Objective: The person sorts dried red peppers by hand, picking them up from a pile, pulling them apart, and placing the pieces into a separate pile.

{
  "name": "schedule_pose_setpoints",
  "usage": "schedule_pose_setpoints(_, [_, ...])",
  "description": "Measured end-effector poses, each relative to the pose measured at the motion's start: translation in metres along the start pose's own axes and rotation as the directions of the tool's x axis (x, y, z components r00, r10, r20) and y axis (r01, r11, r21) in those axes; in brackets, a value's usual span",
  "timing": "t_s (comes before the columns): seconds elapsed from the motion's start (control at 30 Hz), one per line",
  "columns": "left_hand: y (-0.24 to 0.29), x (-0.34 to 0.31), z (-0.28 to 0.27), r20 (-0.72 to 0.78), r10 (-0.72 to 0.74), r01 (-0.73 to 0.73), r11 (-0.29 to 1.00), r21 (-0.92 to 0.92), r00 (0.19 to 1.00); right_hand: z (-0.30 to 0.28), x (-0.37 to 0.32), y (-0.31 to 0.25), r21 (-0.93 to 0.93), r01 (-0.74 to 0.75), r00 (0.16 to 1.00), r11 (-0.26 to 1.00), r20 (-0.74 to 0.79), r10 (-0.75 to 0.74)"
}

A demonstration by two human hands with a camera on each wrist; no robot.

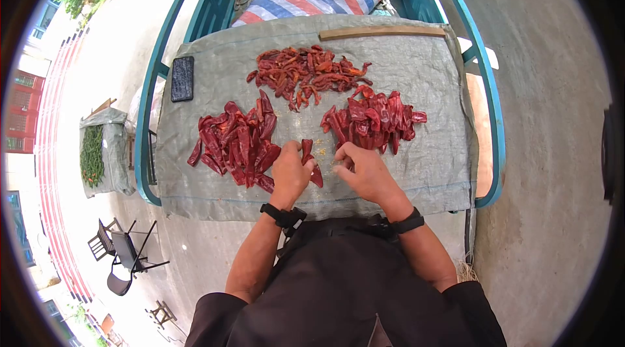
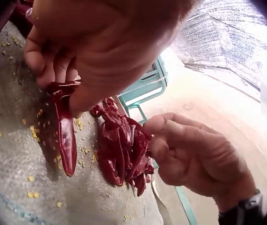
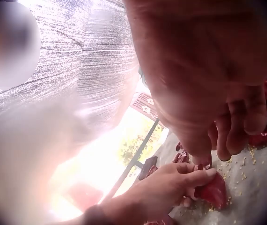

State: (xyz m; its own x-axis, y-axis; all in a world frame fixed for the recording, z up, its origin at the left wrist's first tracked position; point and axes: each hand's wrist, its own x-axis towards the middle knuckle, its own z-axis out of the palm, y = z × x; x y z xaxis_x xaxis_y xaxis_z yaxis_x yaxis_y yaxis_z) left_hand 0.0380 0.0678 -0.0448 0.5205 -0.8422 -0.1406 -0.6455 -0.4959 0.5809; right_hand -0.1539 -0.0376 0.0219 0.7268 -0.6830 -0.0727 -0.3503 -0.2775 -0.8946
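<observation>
A dark red chili pepper (image 1: 316, 174) is pinched between the thumb and fingers of my left hand (image 1: 291, 176). In the left wrist view the pepper (image 2: 66, 143) points its narrow tip down over the sheet, its wide end at my fingertips. My right hand (image 1: 372, 176) hovers a little to the right, fingers loosely curled and nothing visible in them. Left of my left hand lies a heap of whole red peppers (image 1: 234, 142). Beyond my right hand is a second heap of glossy red peppers (image 1: 374, 119). Pale yellow seeds (image 1: 319, 150) are scattered between the heaps.
Thin, shrivelled red pepper pieces (image 1: 303, 73) form a third heap farther back. A dark phone (image 1: 183, 79) lies at the left edge of the grey sheet (image 1: 416, 187). A wooden strip (image 1: 384, 32) lies along the back. Teal metal rails (image 1: 493, 106) flank the surface.
</observation>
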Motion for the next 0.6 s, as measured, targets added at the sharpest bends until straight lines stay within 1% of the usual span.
schedule_pose_setpoints(0.07, [0.012, 0.001, -0.014, 0.124, -0.128, 0.136, 0.989, -0.059, 0.984, 0.007, -0.001, 0.011, -0.075, -0.006, 0.995, 0.997, 0.100, 0.013])
schedule_pose_setpoints(0.1, [0.005, 0.002, -0.010, 0.152, -0.144, 0.178, 0.954, -0.243, 0.978, 0.011, -0.001, 0.015, -0.112, -0.005, 0.988, 0.994, 0.150, 0.022])
schedule_pose_setpoints(0.13, [-0.005, 0.005, -0.001, 0.182, -0.155, 0.219, 0.883, -0.416, 0.971, 0.016, -0.001, 0.019, -0.109, 0.008, 0.992, 0.994, 0.124, 0.006])
schedule_pose_setpoints(0.17, [-0.017, 0.005, 0.007, 0.213, -0.164, 0.259, 0.778, -0.572, 0.963, 0.023, -0.002, 0.023, -0.106, 0.021, 0.995, 0.994, 0.100, -0.010])
schedule_pose_setpoints(0.2, [-0.019, 0.004, 0.010, 0.204, -0.145, 0.245, 0.718, -0.652, 0.968, 0.025, -0.001, 0.019, -0.105, 0.034, 0.997, 0.994, 0.073, -0.026])
schedule_pose_setpoints(0.27, [-0.022, 0.001, 0.015, 0.177, -0.112, 0.209, 0.576, -0.790, 0.978, 0.023, 0.004, 0.012, 0.066, -0.125, 0.979, 0.990, 0.169, 0.113])
schedule_pose_setpoints(0.3, [-0.017, 0.000, 0.010, 0.165, -0.094, 0.189, 0.572, -0.798, 0.982, 0.023, 0.006, 0.008, 0.145, -0.208, 0.959, 0.967, 0.224, 0.173])
schedule_pose_setpoints(0.37, [-0.007, -0.002, 0.000, 0.140, -0.056, 0.147, 0.562, -0.814, 0.989, 0.028, 0.008, 0.013, 0.262, -0.245, 0.955, 0.933, 0.230, 0.187])
schedule_pose_setpoints(0.4, [-0.006, -0.002, -0.004, 0.177, -0.058, 0.180, 0.528, -0.830, 0.983, 0.029, 0.010, 0.013, 0.318, -0.263, 0.953, 0.911, 0.233, 0.193])
schedule_pose_setpoints(0.47, [-0.003, -0.002, -0.011, 0.252, -0.057, 0.249, 0.459, -0.853, 0.966, 0.026, 0.011, 0.013, 0.340, -0.272, 0.947, 0.900, 0.259, 0.188])
schedule_pose_setpoints(0.57, [0.000, -0.002, -0.017, 0.225, -0.034, 0.223, 0.356, -0.908, 0.974, 0.018, 0.011, 0.010, 0.377, -0.288, 0.940, 0.880, 0.287, 0.185])
schedule_pose_setpoints(0.6, [0.001, -0.001, -0.019, 0.216, -0.064, 0.225, 0.339, -0.913, 0.974, 0.017, 0.010, 0.010, 0.390, -0.295, 0.937, 0.872, 0.295, 0.185])
